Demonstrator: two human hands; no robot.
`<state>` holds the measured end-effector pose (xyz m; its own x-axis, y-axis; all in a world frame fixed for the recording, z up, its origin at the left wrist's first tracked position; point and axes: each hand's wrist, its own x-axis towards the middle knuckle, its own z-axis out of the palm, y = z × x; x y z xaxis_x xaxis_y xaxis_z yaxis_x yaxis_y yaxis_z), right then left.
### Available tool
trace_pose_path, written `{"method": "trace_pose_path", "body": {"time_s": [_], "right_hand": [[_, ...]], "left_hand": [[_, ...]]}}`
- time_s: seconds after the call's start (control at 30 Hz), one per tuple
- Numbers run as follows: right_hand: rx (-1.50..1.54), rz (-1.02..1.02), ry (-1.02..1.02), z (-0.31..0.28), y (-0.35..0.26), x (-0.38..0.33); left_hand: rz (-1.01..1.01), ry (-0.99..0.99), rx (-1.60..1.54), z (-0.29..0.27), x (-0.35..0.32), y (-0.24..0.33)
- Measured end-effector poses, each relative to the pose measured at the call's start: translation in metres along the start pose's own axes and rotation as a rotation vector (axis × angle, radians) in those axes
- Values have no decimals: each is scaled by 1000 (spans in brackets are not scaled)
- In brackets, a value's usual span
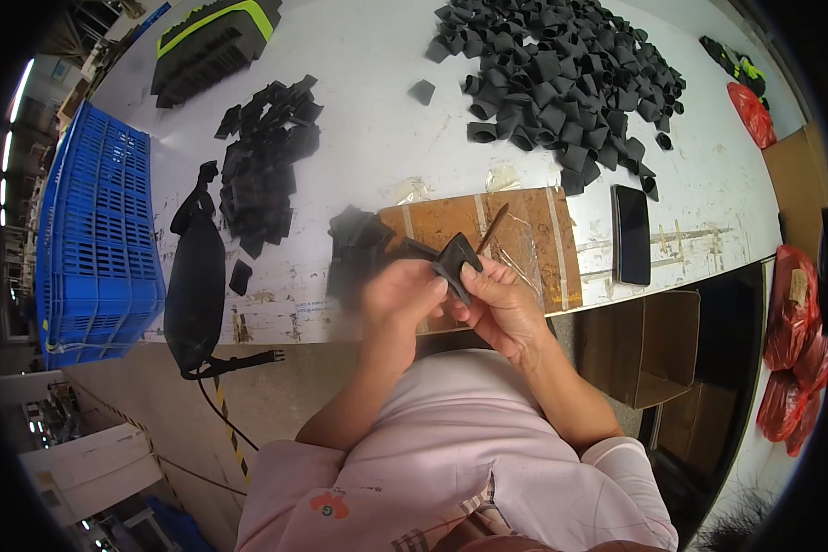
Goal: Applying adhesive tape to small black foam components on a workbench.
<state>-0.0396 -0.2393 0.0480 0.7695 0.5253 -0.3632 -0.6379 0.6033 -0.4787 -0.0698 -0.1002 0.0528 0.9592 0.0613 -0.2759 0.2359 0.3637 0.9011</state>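
Note:
In front of my body, both hands work on a small folded black fabric piece (458, 259). My right hand (508, 302) is closed on it, the thumb pressing its face. A thin brown pointed stick (494, 228) rises from behind the piece, beside my right fingers; what grips its lower end is hidden. My left hand (401, 293) is closed at the piece's left edge, its back slightly blurred. Beneath the hands lies a brown taped board (547, 239). Just left of the board, a stack of flat black pieces (351, 244) is partly covered by my left hand.
A large heap of black fabric loops (561, 83) fills the back right. Flat black pieces (262, 175) lie left, near a black pouch (196, 294) and a blue crate (101, 230). A phone (631, 235) lies right. An open cardboard box (667, 340) stands below the table edge.

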Motion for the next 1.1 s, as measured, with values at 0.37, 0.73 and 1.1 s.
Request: {"method": "trace_pose_path", "body": {"time_s": [0.37,0.73,1.1], "right_hand": [[-1346,-907,275,8,-2,-20],[-1509,-1089,358,6,7,0],[81,-89,-107,4,-15,-18]], "left_hand": [[347,101,381,5,-4,-8],[294,261,134,31,-7,1],[594,104,308,37,4,6]]}}
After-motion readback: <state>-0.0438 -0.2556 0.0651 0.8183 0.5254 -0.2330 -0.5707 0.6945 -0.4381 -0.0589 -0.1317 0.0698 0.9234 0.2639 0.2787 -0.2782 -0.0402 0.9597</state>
